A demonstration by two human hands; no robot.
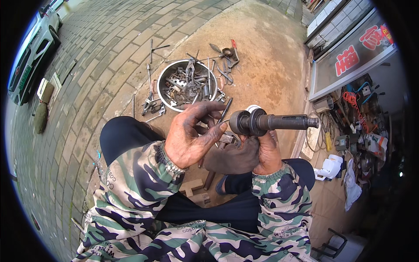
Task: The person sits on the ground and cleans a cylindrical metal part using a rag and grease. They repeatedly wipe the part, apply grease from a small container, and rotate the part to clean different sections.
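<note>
My right hand [268, 153] grips a dark steel shaft [286, 122] from below. The shaft points right, with a notched far end and thick round collars [248, 122] at its left. A smooth brownish-grey piece [231, 158] lies against this hand; I cannot make out its kind. Close to the collars' left side, my left hand [192, 135] has its fingers curled toward the thumb. Something thin seems to be pinched at the fingertips, too small to name. Below my hands, partly hidden, are a hammer-like metal head [227, 138] and a brown handle [209, 180].
Ahead, a round metal basin [159, 87] holds many tools and metal parts. Pliers [226, 72], a red-handled tool [235, 49] and rods lie around it. Wooden blocks [192, 187] sit between my legs. At right are a glass door [349, 52], a white plastic container [328, 167] and cluttered equipment.
</note>
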